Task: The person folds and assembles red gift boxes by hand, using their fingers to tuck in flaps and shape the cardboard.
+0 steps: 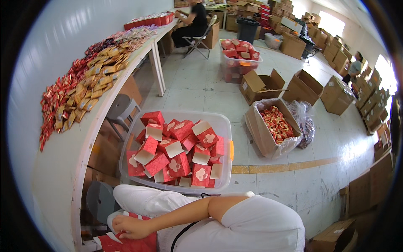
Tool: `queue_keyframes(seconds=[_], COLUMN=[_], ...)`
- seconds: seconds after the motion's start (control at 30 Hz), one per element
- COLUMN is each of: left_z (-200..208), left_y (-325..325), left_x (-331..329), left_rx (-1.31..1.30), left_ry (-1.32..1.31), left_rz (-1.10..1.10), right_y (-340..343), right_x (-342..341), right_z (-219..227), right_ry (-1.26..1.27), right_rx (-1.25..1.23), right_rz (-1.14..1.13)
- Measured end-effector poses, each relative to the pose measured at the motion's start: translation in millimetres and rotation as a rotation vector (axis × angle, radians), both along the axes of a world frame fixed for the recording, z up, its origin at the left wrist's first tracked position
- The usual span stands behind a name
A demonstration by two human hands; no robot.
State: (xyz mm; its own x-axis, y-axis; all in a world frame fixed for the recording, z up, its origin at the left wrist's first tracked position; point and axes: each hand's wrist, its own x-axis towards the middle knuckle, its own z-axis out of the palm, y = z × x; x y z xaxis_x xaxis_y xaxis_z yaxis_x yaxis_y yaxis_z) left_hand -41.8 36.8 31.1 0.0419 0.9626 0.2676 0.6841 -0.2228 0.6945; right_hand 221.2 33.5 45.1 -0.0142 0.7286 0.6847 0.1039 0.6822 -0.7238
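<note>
Reaching across from the right, my right forearm lies over white trousers, with my right hand (131, 227) low at the left. Its fingers curl down onto a red flat carton piece (134, 245) with white edges and seem to grip it. More red and white card (136, 215) shows just behind the hand. My left hand is not in view. Directly ahead stands a clear plastic bin (228, 138) with an orange latch, heaped with red boxes (181, 130) bearing pale flower shapes. Several of these boxes have raised white flaps.
At left, a long white table (63, 185) carries red and gold packets (94, 80). Grey stools (121, 107) stand beside it. Rightward are a lined carton of packets (273, 126), open cartons (303, 87) and another filled bin (239, 63). A seated person (195, 23) works far back.
</note>
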Motion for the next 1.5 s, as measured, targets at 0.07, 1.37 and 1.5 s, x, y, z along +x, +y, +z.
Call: queue_keyframes(seconds=[0.07, 1.37, 1.5], left_z=[0, 51, 37], left_y=[-5, -11, -11], left_x=[8, 131, 123], left_rx=[-0.135, 0.076, 0.198], left_ry=[-0.158, -1.183, -0.901], left_rz=[-0.041, 0.027, 0.206], right_y=[-2, 0, -3], right_x=[-1, 33, 29], right_z=[10, 38, 15], right_ry=[0.041, -0.02, -0.057], right_rx=[-0.068, -0.354, -0.325], right_rz=[0.039, -0.354, -0.33])
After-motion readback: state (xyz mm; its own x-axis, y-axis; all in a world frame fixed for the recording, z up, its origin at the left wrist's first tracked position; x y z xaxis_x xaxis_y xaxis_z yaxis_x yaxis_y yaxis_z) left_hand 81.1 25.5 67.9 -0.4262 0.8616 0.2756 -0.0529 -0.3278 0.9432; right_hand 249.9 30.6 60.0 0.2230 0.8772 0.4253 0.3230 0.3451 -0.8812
